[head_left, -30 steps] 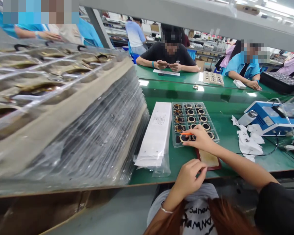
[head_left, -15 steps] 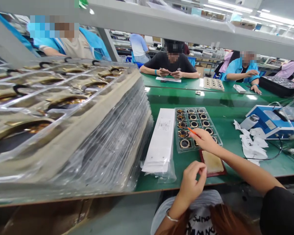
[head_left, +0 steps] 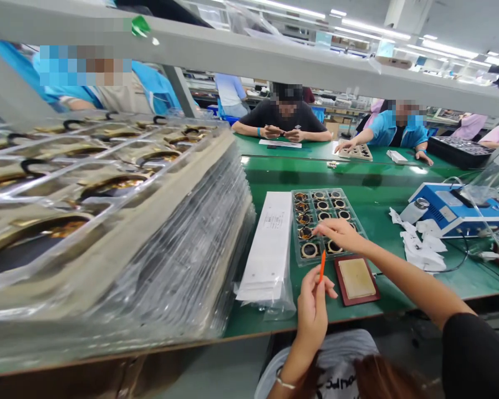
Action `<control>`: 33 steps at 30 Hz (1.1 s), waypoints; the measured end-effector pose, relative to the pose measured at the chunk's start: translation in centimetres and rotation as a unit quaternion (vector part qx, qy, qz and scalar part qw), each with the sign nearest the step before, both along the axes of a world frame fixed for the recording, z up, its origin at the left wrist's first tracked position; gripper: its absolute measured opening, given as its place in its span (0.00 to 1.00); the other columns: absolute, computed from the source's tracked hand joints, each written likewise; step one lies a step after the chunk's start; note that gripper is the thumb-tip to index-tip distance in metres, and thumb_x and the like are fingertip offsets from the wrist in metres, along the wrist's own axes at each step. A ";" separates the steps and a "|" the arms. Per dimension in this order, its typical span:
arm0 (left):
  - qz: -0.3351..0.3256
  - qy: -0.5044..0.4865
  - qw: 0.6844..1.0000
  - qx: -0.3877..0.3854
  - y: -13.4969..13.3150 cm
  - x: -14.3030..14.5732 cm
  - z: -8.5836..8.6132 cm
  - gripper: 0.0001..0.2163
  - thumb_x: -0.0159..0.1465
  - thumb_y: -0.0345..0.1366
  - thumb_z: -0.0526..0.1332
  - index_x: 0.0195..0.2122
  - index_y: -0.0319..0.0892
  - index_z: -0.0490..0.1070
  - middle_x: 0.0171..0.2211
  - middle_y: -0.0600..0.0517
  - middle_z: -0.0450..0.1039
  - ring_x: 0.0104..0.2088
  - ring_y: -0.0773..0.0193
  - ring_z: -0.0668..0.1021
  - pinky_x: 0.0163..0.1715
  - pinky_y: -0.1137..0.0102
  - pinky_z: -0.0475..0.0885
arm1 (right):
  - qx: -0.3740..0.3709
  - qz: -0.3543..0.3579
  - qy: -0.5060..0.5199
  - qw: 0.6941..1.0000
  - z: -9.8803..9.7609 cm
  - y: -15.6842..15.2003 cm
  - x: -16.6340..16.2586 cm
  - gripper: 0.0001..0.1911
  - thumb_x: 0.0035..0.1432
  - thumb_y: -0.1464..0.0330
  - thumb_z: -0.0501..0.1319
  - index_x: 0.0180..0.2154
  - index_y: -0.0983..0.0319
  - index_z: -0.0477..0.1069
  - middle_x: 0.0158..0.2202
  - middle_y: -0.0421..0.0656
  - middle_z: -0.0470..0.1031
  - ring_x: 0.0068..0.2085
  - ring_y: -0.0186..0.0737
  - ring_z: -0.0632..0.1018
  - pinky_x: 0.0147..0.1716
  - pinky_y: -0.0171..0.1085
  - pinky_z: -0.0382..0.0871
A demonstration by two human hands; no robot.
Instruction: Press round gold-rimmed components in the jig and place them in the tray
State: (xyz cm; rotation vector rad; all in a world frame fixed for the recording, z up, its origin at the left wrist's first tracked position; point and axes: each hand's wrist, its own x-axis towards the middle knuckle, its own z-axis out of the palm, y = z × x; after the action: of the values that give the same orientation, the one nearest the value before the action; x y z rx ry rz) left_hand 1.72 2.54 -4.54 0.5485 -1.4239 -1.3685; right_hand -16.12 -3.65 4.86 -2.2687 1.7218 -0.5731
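My left hand (head_left: 311, 310) is raised near the table's front edge, pinching a thin orange stick (head_left: 322, 265) that points upward. My right hand (head_left: 341, 234) reaches over the near end of a clear tray (head_left: 360, 224) holding several black-and-gold ring parts (head_left: 309, 249). Its fingers are bent together and pressed down on the tray's near rows; what lies under the fingertips is hidden. A red-framed pad (head_left: 356, 279) with a tan face lies on the green table (head_left: 382, 194) just in front of the tray, between my two hands.
A tall leaning stack of clear trays with ring parts (head_left: 108, 221) fills the left. A long white box in a plastic bag (head_left: 268, 244) lies left of the tray. Right: white paper scraps (head_left: 419, 244) and a blue machine (head_left: 449, 208). Co-workers sit across the table.
The orange stick has passed from my right hand to my left, which rose slightly. My right hand stays over the tray's near end. The camera tilted upward.
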 end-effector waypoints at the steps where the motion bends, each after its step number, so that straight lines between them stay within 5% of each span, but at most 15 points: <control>1: 0.009 -0.005 1.000 -0.009 0.0 0.0 -0.1 0.12 0.74 0.43 0.50 0.52 0.43 0.64 0.33 0.52 0.72 0.29 0.69 0.77 0.36 0.71 0.75 | -0.010 -0.022 0.021 0.999 -0.4 -1.4 -0.3 0.17 0.72 0.68 0.49 0.48 0.63 0.76 0.47 0.49 0.78 0.49 0.44 0.76 0.52 0.46 0.67; 6: 0.028 -0.007 0.999 -0.013 0.1 0.0 -1.3 0.09 0.72 0.42 0.53 0.46 0.44 0.67 0.37 0.51 0.71 0.29 0.70 0.75 0.32 0.74 0.73 | -0.016 -0.080 0.106 0.991 -2.5 -5.0 -0.1 0.12 0.63 0.67 0.63 0.48 0.62 0.77 0.52 0.51 0.75 0.54 0.54 0.68 0.50 0.49 0.65; 14: -0.026 -0.036 0.999 0.004 0.1 1.5 -1.6 0.08 0.72 0.43 0.54 0.45 0.46 0.68 0.38 0.51 0.71 0.27 0.71 0.72 0.29 0.74 0.72 | -0.029 -0.105 0.059 0.992 -3.3 -5.4 0.5 0.01 0.57 0.71 0.67 0.33 0.62 0.78 0.42 0.48 0.79 0.48 0.50 0.73 0.46 0.43 0.65; 21: 0.001 -0.062 0.997 0.044 -0.4 1.8 -2.4 0.10 0.68 0.46 0.60 0.41 0.45 0.68 0.38 0.50 0.68 0.34 0.67 0.73 0.33 0.74 0.71 | -0.042 -0.110 -0.052 0.992 -2.8 -3.6 0.9 0.05 0.60 0.74 0.60 0.37 0.63 0.75 0.37 0.47 0.80 0.39 0.45 0.78 0.41 0.39 0.66; 27: 0.043 -0.005 0.992 0.120 -0.4 1.5 -2.6 0.15 0.64 0.48 0.65 0.44 0.43 0.67 0.40 0.49 0.67 0.34 0.68 0.73 0.30 0.76 0.69 | -0.018 -0.126 -0.208 0.970 -2.2 -2.6 1.1 0.04 0.56 0.73 0.61 0.29 0.61 0.70 0.28 0.40 0.77 0.30 0.38 0.77 0.34 0.35 0.67; 33: 0.087 -0.019 0.986 0.141 -0.2 0.5 -1.7 0.28 0.58 0.47 0.70 0.56 0.45 0.64 0.47 0.46 0.69 0.42 0.64 0.76 0.39 0.74 0.72 | 0.042 -0.113 -0.375 0.919 -0.9 1.8 1.4 0.13 0.55 0.58 0.60 0.27 0.60 0.65 0.26 0.42 0.74 0.24 0.38 0.75 0.24 0.35 0.70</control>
State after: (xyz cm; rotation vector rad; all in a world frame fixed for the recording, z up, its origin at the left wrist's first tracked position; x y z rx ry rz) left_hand 2.19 2.29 -6.26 0.8665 -1.1867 -1.4330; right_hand -14.74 -1.87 3.97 -1.4792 1.5430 -1.1951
